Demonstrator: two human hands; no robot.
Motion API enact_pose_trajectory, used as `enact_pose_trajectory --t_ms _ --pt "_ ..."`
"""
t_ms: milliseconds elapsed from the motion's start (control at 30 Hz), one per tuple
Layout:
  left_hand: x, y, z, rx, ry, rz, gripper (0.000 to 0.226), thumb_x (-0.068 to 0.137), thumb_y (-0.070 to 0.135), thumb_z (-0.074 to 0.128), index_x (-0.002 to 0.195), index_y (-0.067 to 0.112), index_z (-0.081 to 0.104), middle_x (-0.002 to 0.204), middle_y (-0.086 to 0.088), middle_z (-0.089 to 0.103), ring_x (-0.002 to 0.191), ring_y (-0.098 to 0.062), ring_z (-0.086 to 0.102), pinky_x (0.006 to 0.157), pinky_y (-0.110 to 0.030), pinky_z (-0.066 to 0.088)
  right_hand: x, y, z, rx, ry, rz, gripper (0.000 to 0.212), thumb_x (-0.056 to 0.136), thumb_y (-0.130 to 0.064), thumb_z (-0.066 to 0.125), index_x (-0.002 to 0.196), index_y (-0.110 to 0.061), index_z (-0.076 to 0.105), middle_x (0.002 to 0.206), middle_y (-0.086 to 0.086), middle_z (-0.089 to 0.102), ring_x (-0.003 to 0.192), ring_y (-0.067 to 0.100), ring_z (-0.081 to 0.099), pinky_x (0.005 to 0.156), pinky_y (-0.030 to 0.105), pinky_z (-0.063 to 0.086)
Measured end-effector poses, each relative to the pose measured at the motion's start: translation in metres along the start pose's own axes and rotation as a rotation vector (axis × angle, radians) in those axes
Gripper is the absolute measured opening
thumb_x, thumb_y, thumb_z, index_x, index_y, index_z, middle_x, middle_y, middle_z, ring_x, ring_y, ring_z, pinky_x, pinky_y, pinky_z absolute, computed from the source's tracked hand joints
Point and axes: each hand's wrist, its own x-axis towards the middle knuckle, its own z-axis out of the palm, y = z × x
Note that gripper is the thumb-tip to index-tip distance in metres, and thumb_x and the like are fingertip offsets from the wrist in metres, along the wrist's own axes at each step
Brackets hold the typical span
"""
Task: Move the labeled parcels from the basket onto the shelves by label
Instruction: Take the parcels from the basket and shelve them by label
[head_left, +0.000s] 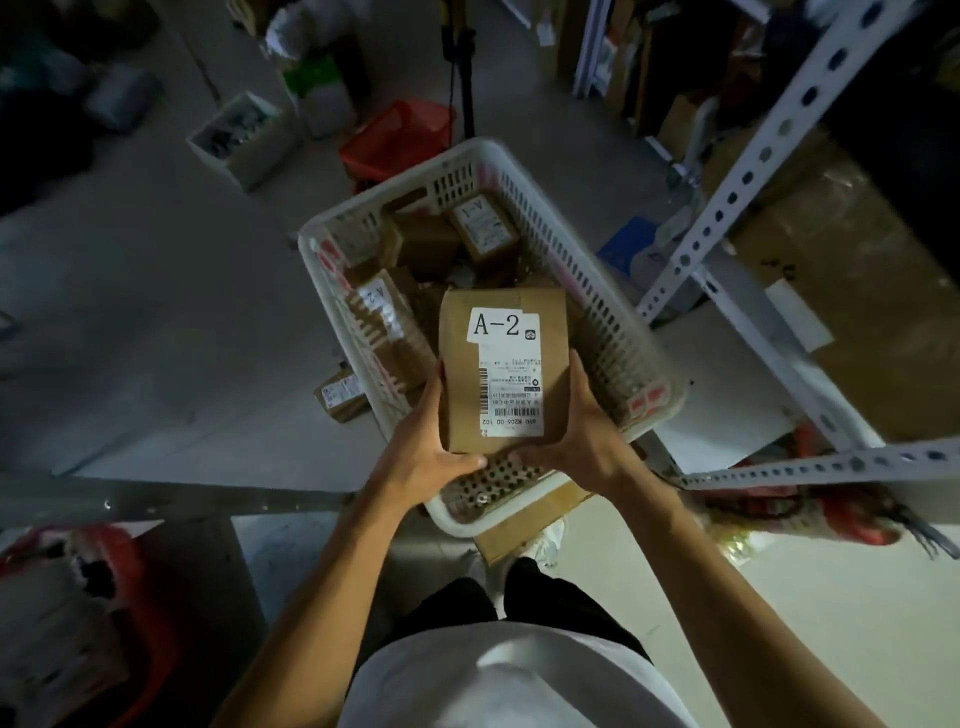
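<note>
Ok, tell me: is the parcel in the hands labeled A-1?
No, the held parcel, gripped by the left hand and right hand, reads A-2.

This is a storeroom or a small parcel warehouse, dimly lit. On the bare concrete floor (156, 338) stands a white plastic basket (613, 322) filled with brown cardboard parcels; the parcel on top (501, 374) carries a shipping label with barcode and a big sticker "A-2", and other parcels below show "A-2" (382, 306) and "A-1" (480, 221) (codes of shelf positions, it seems). To the right rise the white slotted-angle posts of a metal shelf (748, 176), with large cardboard (841, 291) behind. More shelving with goods (649, 67) stands at the back. A red bag (400, 137), an open carton (241, 137) and a loose parcel (340, 395) lie on the floor.
</note>
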Motion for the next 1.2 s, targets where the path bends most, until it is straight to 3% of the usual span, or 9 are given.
enact_pose_trajectory --t_ms 100,167,267,433,600,767,900,1067,1200 --pt "-0.004 0.006 -0.011 0.037 -0.057 0.071 0.126 0.072 0.020 0.086 0.156 0.039 -0.006 0.159 0.005 0.031 0.140 -0.011 0.034 0.115 -0.041 0.034 -0.023 -0.002 0.005 0.002 0.125 -0.021 0.145 0.059 -0.029 0.095 0.158 -0.023 -0.011 0.155 -0.007 0.026 0.135 0.005 0.023 0.117 0.032 0.023" --pt "-0.011 0.009 -0.012 0.058 -0.078 0.113 0.123 0.074 0.018 0.085 0.157 0.037 -0.003 0.157 0.011 0.031 0.138 -0.005 0.033 0.113 -0.032 0.033 -0.039 -0.002 0.013 -0.001 0.184 0.007 0.149 0.051 -0.044 0.094 0.157 -0.026 -0.010 0.155 0.000 0.034 0.139 0.018 0.036 0.115 0.048 0.037" --pt "-0.022 0.019 -0.009 0.104 -0.157 0.189 0.119 0.075 0.016 0.084 0.152 0.044 -0.001 0.140 0.024 0.034 0.125 0.005 0.036 0.099 -0.016 0.036 -0.066 0.005 0.021 0.053 0.272 0.047 0.149 0.040 -0.059 0.090 0.155 -0.031 -0.001 0.148 -0.002 0.046 0.132 0.022 0.050 0.105 0.050 0.048" --pt "-0.041 0.039 0.021 0.142 -0.336 0.199 0.117 0.077 0.016 0.083 0.157 0.031 0.000 0.152 0.012 0.031 0.124 0.005 0.025 0.100 -0.021 0.028 -0.131 0.033 0.024 0.210 0.471 0.030 0.129 0.047 -0.031 0.097 0.147 -0.043 0.016 0.136 -0.018 0.051 0.127 0.005 0.050 0.107 0.040 0.046" --pt "-0.071 0.059 0.075 0.173 -0.478 0.205 0.115 0.078 0.011 0.082 0.157 0.024 -0.001 0.143 0.019 0.024 0.127 0.005 0.022 0.099 -0.004 0.024 -0.202 0.060 0.011 0.278 0.570 0.055 0.118 0.053 -0.021 0.097 0.138 -0.053 0.021 0.132 -0.016 0.056 0.124 0.004 0.054 0.103 0.040 0.050" --pt "-0.100 0.103 0.138 0.251 -0.590 0.326 0.121 0.071 0.019 0.088 0.157 0.029 0.005 0.157 0.008 0.031 0.142 -0.014 0.036 0.116 -0.043 0.036 -0.279 0.094 -0.016 0.311 0.731 0.075 0.110 0.062 -0.011 0.094 0.132 -0.054 0.021 0.127 -0.024 0.056 0.118 -0.010 0.054 0.088 0.005 0.044" --pt "-0.130 0.151 0.200 0.322 -0.669 0.485 0.122 0.071 0.020 0.088 0.157 0.033 0.002 0.153 0.006 0.038 0.141 -0.016 0.039 0.111 -0.035 0.035 -0.345 0.122 -0.042 0.341 0.882 0.060 0.110 0.063 -0.009 0.093 0.141 -0.041 0.022 0.129 -0.023 0.056 0.120 -0.009 0.054 0.088 0.006 0.047" --pt "-0.166 0.204 0.282 0.404 -0.769 0.664 0.131 0.058 0.057 0.086 0.157 0.035 0.004 0.155 0.003 0.039 0.141 -0.018 0.039 0.113 -0.045 0.038 -0.426 0.163 -0.074 0.296 1.070 0.087 0.113 0.062 -0.025 0.095 0.142 -0.043 0.017 0.136 -0.011 0.054 0.122 -0.003 0.055 0.094 0.015 0.051" --pt "-0.199 0.237 0.337 0.366 -0.824 0.776 0.126 0.069 0.038 0.088 0.158 0.032 0.000 0.156 0.004 0.037 0.137 -0.010 0.038 0.110 -0.033 0.035 -0.475 0.194 -0.095 0.277 1.186 0.138 0.120 0.060 -0.041 0.094 0.137 -0.061 0.003 0.140 -0.010 0.048 0.125 -0.002 0.050 0.090 0.002 0.043"
